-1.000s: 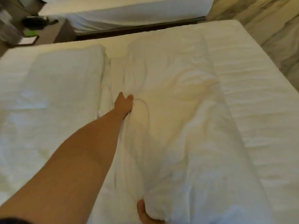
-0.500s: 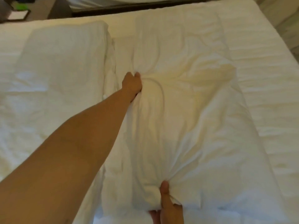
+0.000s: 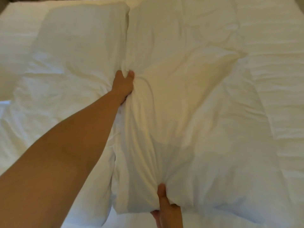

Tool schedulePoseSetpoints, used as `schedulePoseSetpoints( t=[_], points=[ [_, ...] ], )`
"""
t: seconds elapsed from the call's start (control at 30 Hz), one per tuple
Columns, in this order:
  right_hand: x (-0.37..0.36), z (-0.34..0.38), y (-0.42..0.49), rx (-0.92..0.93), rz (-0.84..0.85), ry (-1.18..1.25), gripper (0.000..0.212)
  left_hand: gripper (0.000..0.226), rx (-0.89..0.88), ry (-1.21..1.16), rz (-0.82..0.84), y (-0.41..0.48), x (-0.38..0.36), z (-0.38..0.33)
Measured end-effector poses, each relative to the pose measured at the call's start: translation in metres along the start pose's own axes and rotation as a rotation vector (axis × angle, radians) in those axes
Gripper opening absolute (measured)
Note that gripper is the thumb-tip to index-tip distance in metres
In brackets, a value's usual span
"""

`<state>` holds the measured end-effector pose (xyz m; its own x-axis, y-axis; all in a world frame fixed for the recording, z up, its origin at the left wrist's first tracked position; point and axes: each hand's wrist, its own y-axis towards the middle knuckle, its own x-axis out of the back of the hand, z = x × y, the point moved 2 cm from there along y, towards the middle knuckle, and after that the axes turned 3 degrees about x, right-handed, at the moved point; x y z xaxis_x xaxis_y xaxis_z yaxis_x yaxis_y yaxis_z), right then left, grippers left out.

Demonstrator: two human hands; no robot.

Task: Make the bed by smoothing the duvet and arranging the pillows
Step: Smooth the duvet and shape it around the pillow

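White bed (image 3: 279, 46), wide, filling nearly the whole view, sheet rippled along the right side. Duvet not clearly told apart from the sheet in all that white; creases visible at left and right, so smoothing probably still to do. Right pillow (image 3: 189, 112), large, lying lengthwise down the middle, bunched and twisted where gripped. Left pillow (image 3: 79, 46), just beside it and touching along the inner edge, lying flat, mildly wrinkled. Left hand (image 3: 123, 84), arm stretched far out, closed tight on a fistful of the right pillow's far left edge. Right hand (image 3: 166, 206), low at the near end, thumb up, pinching the near corner. Judged mid-task: one pillow seemingly placed, the other not yet squared and settled.
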<state>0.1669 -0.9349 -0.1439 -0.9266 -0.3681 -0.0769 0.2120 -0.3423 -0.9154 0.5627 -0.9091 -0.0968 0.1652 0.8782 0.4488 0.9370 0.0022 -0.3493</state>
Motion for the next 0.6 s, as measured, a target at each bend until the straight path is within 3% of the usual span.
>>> schedulePoseSetpoints(
  t=[0.07, 0.1, 0.2, 0.27, 0.37, 0.5, 0.6],
  points=[
    [0.006, -0.006, -0.002, 0.007, 0.097, 0.012, 0.137, 0.059, 0.021, 0.034, 0.002, -0.004, -0.004, -0.007],
    [0.010, -0.007, -0.007, 0.023, 0.128, 0.006, 0.137, 0.067, 0.035, 0.103, -0.005, -0.008, -0.005, -0.011],
    [0.020, -0.011, -0.024, 0.054, 0.200, -0.008, 0.094, 0.099, 0.084, 0.442, -0.041, -0.049, 0.003, -0.018],
    [0.024, -0.015, -0.034, 0.059, 0.243, -0.022, 0.062, 0.106, 0.112, 0.501, 0.031, -0.095, 0.003, -0.012],
    [0.030, -0.022, -0.043, 0.076, 0.230, -0.194, 0.041, 0.100, 0.119, 0.571, 0.139, -0.168, -0.014, 0.034],
    [0.044, -0.017, -0.058, 0.057, 0.331, -0.597, 0.059, 0.086, -0.008, 0.748, 0.009, -0.213, -0.025, 0.094],
    [0.076, 0.016, -0.052, 0.150, 0.300, -0.549, 0.037, 0.081, -0.052, 0.747, -0.044, -0.222, -0.021, 0.099]
  ],
)
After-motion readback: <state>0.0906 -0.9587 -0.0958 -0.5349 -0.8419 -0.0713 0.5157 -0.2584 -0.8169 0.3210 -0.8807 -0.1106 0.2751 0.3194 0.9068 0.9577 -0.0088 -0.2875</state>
